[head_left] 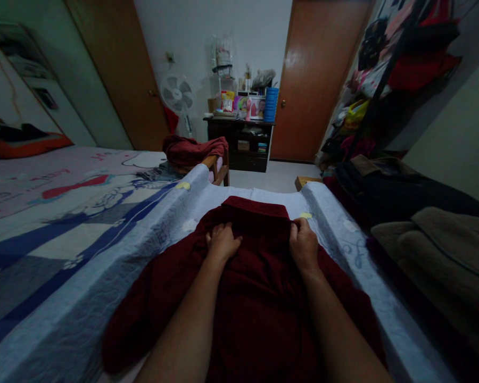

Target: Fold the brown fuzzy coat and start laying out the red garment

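A dark red collared shirt (259, 298) lies spread in front of me, its collar (255, 206) at the far end and a sleeve reaching down to the left. My left hand (222, 242) rests on the cloth just below the left side of the collar, thumb apart from the fingers, palm side hidden. On the other side, my right hand (304, 242) is closed on the shirt's edge near the right shoulder, pinching the fabric. Beneath the shirt is a pale blue-grey quilted cover (253, 192) with raised sides.
To the left stretches a bed with a patterned blanket (75, 213). Folded dark clothes (415, 189) and a brown garment (443, 250) are piled at right. Beyond are a red cloth (193, 151) over a wooden rail, a white fan (178, 94), a dark cabinet (233, 141) and a wooden door (307, 80).
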Available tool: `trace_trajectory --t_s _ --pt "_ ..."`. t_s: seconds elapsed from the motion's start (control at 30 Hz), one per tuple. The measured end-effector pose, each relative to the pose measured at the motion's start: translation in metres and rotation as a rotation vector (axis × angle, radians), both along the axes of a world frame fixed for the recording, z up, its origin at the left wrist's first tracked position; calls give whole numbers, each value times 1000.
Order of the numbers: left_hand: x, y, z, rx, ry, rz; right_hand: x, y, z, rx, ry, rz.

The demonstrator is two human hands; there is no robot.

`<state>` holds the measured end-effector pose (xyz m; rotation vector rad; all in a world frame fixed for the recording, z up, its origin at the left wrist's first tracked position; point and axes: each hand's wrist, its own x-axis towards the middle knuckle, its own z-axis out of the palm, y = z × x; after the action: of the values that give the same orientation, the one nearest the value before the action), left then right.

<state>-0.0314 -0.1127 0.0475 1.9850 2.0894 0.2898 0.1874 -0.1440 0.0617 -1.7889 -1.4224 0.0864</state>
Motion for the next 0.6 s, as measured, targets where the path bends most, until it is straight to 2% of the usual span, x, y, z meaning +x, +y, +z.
trace_trajectory --t_s 0.13,0.2,0.33,0.43,0.6 --pt "-1 0 -1 14 -6 3 3 2 0 100 5 7" --pt "-2 1 -2 21 0 7 6 3 -3 97 -31 8" --pt "-3 1 -5 40 24 23 11 5 -9 -103 -164 8" --pt "-4 1 -8 53 51 16 13 3 -9 -247 -234 -50" --pt "-7 2 -11 37 71 -7 16 -1 0 -242 -286 -201"
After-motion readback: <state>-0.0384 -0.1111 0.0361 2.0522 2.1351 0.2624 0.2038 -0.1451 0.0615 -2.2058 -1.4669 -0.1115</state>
